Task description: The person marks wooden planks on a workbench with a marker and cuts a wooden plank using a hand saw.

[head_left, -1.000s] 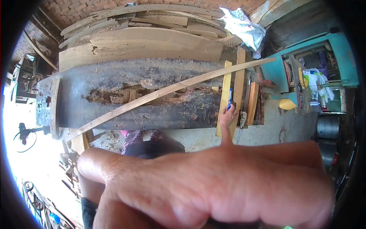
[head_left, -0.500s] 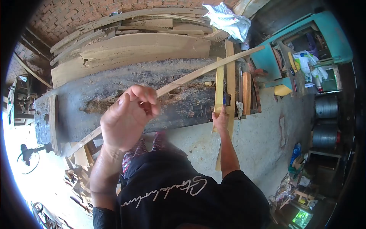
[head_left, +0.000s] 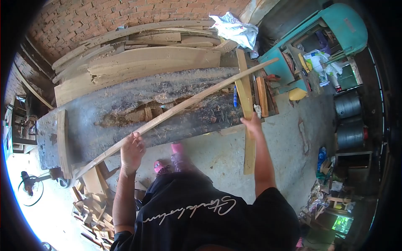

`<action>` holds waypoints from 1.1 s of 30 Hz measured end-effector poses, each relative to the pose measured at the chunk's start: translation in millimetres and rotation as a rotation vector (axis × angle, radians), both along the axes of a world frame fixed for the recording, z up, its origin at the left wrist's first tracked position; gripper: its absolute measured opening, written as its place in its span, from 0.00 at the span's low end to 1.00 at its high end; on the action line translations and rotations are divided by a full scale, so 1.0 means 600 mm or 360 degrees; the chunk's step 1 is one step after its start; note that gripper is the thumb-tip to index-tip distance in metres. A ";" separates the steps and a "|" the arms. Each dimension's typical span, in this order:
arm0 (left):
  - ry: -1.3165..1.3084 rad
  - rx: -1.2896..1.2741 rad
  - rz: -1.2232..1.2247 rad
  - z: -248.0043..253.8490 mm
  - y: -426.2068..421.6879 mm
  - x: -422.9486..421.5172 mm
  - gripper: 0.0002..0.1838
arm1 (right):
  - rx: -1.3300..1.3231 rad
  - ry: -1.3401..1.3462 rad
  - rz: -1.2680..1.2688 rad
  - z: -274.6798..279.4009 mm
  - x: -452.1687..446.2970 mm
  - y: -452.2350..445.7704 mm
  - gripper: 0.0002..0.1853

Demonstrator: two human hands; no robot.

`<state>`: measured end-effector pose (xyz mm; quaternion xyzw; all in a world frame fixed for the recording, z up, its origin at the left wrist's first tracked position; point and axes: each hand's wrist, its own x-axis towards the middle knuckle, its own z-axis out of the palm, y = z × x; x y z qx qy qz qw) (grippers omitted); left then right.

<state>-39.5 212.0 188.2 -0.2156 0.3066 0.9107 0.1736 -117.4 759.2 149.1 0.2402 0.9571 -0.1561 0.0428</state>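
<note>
A long, narrow wooden strip (head_left: 197, 93) lies slantwise over a big dark slab (head_left: 90, 125). My left hand (head_left: 132, 151) is at the strip's near edge, fingers curled against it toward its lower left part. Under the strip's right part a flat yellowish board (head_left: 248, 144) crosses the slab's right end and sticks out past its front edge. My right hand (head_left: 252, 124) grips this board near the slab's edge, thumb out to the left; its other fingers are partly hidden. A blue pen-like tool (head_left: 235, 96) rests on the slab just left of the board.
Short reddish wood pieces (head_left: 262, 97) lie at the slab's right end, and a short plank (head_left: 63, 142) crosses its left end. Curved planks (head_left: 146, 62) are stacked by the brick wall. A teal machine (head_left: 347, 29) stands at upper right. Wood offcuts (head_left: 94, 217) litter the floor at lower left.
My left hand has come down from close to the camera onto the strip. The blue tool, earlier by my right hand, now lies on the slab. The yellowish board's angle has changed.
</note>
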 end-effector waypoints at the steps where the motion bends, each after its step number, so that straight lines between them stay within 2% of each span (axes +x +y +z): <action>1: -0.0005 0.0011 -0.0006 -0.019 -0.012 0.008 0.11 | 0.0091 -0.0126 0.0045 0.035 -0.014 0.007 0.38; 3: -0.0164 -0.0044 -0.0057 -0.056 -0.029 0.022 0.11 | -0.0090 -0.0261 0.0114 0.109 -0.030 0.021 0.38; 6: -0.0237 -0.0055 -0.0049 -0.084 -0.038 0.040 0.10 | 0.0071 -0.0491 0.0203 0.229 -0.008 0.013 0.35; 10: -0.0241 -0.0007 -0.0075 -0.124 -0.050 0.064 0.10 | 0.0004 -0.0382 0.0217 0.266 0.089 0.025 0.31; 12: -0.0251 -0.0082 -0.0068 -0.123 -0.049 0.073 0.10 | -0.0415 -0.0355 0.0126 0.252 0.141 0.022 0.29; 14: -0.0273 -0.0164 -0.0046 -0.116 -0.047 0.083 0.10 | -0.0861 -0.0407 -0.0153 0.265 0.185 -0.048 0.24; 16: -0.0235 -0.0299 -0.0142 -0.102 -0.041 0.083 0.11 | -0.1319 -0.0295 -0.0232 0.204 0.225 -0.077 0.20; 18: -0.0179 -0.0365 -0.0209 -0.080 -0.030 0.080 0.12 | -0.2354 -0.0556 -0.0315 0.129 0.249 -0.093 0.21; 20: -0.0083 -0.0434 -0.0355 -0.071 -0.020 0.074 0.14 | -0.2773 -0.0470 -0.0269 0.103 0.255 -0.184 0.27; 21: -0.0043 -0.0429 -0.0399 -0.073 -0.017 0.071 0.16 | -0.2772 -0.0526 -0.0242 0.097 0.251 -0.227 0.27; 23: 0.0112 -0.0377 -0.0416 -0.057 -0.012 0.066 0.22 | -0.3346 -0.0721 -0.0157 0.087 0.242 -0.306 0.33; 24: 0.0128 -0.0400 -0.0399 -0.046 -0.011 0.062 0.25 | -0.3355 -0.0783 -0.0125 0.084 0.237 -0.339 0.33; 26: 0.0134 -0.0440 -0.0329 -0.023 -0.014 0.052 0.28 | -0.3664 -0.1042 -0.0077 0.078 0.223 -0.395 0.37; 29: 0.0127 -0.0396 -0.0149 0.007 -0.032 0.042 0.31 | -0.3727 -0.1308 0.0086 0.070 0.204 -0.455 0.38; 31: 0.0234 -0.0197 -0.0018 0.005 -0.053 0.032 0.30 | -0.3557 -0.1359 0.0139 0.084 0.189 -0.488 0.38; 33: 0.0230 -0.0144 0.0038 -0.006 -0.077 0.026 0.30 | -0.3137 -0.1340 0.0490 0.079 0.173 -0.508 0.38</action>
